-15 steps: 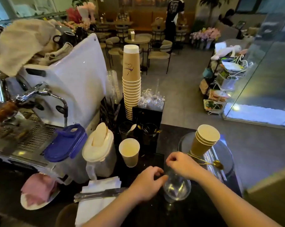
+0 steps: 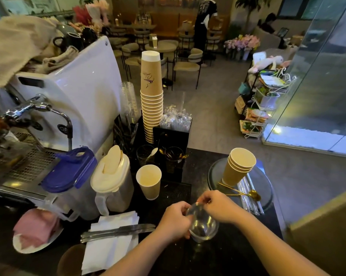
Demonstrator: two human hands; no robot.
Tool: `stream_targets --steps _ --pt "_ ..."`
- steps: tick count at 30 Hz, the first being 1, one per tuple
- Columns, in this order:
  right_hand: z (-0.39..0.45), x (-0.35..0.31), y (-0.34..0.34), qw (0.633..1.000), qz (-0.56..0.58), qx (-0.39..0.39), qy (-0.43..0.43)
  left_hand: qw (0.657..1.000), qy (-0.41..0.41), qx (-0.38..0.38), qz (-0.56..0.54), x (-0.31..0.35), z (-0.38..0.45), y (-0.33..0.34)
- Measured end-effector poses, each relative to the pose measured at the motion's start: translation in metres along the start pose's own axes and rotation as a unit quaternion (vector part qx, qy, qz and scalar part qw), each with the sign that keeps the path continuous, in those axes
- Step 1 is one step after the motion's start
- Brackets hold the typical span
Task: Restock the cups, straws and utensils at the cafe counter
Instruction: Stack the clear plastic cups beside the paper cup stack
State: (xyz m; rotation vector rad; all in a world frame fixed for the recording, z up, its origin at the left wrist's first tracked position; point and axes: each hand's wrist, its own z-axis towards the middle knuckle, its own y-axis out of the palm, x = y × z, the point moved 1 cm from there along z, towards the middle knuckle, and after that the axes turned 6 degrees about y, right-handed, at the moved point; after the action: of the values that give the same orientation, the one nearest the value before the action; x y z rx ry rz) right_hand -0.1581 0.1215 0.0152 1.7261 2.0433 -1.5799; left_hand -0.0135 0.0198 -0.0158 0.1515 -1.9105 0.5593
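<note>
White espresso machine (image 2: 76, 92): stands at the counter's left, cloths and dark mugs piled on top, steam wand hanging at its front.

Dark counter (image 2: 223, 255): carries all items below.

Round grey tray (image 2: 213, 172): right side of the counter. Holds a short stack of paper cups (image 2: 238, 166), tilted and mouth-up, with gold spoons (image 2: 253, 194) and clear wrapped straws (image 2: 251, 204) lying flat just beside its base.

Tall stack of paper cups (image 2: 151, 100): upside down, behind the black holder (image 2: 171, 134), which is packed with wrapped straws standing upright.

Two lidded pitchers: blue-lidded (image 2: 68, 172) on the left, cream-lidded (image 2: 112, 176) touching its right side.

White napkins (image 2: 108, 246): near edge, with two table knives (image 2: 118, 232) laid across them. A plate with pink cloth (image 2: 36, 230) sits to their left.

Single paper cup (image 2: 149, 181): upright and open, between the cream-lidded pitcher and the tray.

Two dark glasses (image 2: 174, 154): behind the single cup, holding small spoons.

Clear plastic cup (image 2: 203, 224): near the counter's front edge, centre, held between both hands; it appears tilted, though its transparency makes the exact shape hard to read.

Left hand (image 2: 174, 222): curled around the clear cup's left side, gripping it.

Right hand (image 2: 215, 206): fingers pinched on the cup's upper rim, wrist crossing over the cup from the right.
</note>
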Motion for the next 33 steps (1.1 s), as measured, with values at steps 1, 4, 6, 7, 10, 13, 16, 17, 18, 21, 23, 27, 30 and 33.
stream_targets --steps 1,4,6,7,10,13,16,17,18,21,23,27,30,33 --pt "-0.001 0.000 -0.001 1.000 0.001 -0.002 -0.003 1.000 0.002 0.000 -0.001 0.000 0.000 -0.001" --pt "-0.002 -0.006 -0.005 1.000 0.012 -0.010 -0.018 1.000 0.010 0.002 0.008 0.005 0.000 -0.009" --pt "-0.003 -0.012 -0.011 0.999 0.028 -0.011 -0.036 0.999 0.018 0.003 0.027 0.011 0.001 -0.020" --pt "-0.004 -0.016 -0.014 0.998 0.041 -0.010 -0.048 0.999 0.026 0.004 0.039 0.017 0.003 -0.028" --pt "-0.006 -0.035 -0.028 0.991 0.108 0.004 -0.084 0.996 0.058 0.012 0.070 0.041 0.007 -0.057" --pt "-0.006 -0.059 -0.041 0.977 0.176 0.036 -0.117 0.992 0.077 0.045 0.094 0.069 0.013 -0.090" --pt "0.000 -0.086 -0.050 0.957 0.242 0.070 -0.144 0.987 0.098 0.091 0.093 0.099 0.019 -0.121" --pt "0.003 -0.095 -0.054 0.948 0.270 0.080 -0.149 0.985 0.106 0.100 0.092 0.108 0.021 -0.131" --pt "0.005 -0.104 -0.056 0.938 0.300 0.086 -0.151 0.984 0.112 0.109 0.091 0.116 0.023 -0.140" --pt "0.011 -0.129 -0.062 0.911 0.369 0.087 -0.160 0.982 0.118 0.131 0.067 0.137 0.026 -0.168" --pt "0.013 -0.142 -0.064 0.895 0.405 0.078 -0.170 0.982 0.121 0.140 0.035 0.147 0.029 -0.184" --pt "0.020 -0.156 -0.062 0.869 0.461 0.074 -0.160 0.974 0.123 0.173 -0.077 0.158 0.036 -0.215" --pt "0.031 -0.158 -0.058 0.859 0.493 0.063 -0.123 0.962 0.091 0.197 -0.166 0.155 0.046 -0.232" --pt "0.041 -0.161 -0.053 0.820 0.565 0.008 -0.086 0.947 0.058 0.213 -0.232 0.145 0.057 -0.240"
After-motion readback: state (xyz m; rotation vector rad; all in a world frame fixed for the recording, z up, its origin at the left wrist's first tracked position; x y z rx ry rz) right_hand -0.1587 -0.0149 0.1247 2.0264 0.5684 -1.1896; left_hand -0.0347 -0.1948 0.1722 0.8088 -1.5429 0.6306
